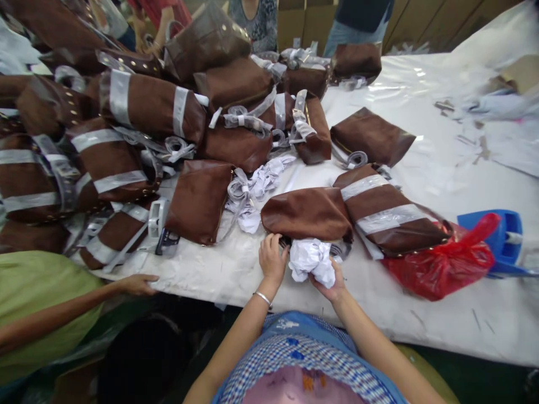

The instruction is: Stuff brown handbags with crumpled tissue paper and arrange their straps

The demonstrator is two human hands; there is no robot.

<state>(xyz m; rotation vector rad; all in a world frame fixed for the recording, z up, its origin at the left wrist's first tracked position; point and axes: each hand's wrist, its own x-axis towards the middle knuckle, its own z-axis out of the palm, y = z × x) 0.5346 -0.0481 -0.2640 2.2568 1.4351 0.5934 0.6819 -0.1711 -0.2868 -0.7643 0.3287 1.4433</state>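
Note:
Directly in front of me a brown handbag [305, 210] lies on the white table, its near side facing my hands. My right hand [330, 286] is closed around a ball of crumpled white paper [310, 261], close to the bag's near edge. With bent fingers, my left hand [273, 258] grips the near left edge of the same bag. A coiled strap [339, 251] shows partly behind the paper. To the left, another brown handbag [200, 202] lies next to more crumpled paper [269, 174].
Brown handbags [151, 104], several wrapped with clear strips, are heaped at left. A taped bag [391, 213], a red plastic bag [446, 264] and a blue tape dispenser [501, 235] lie at right. A co-worker's hand [137, 284] rests on the table edge at left; others stand across.

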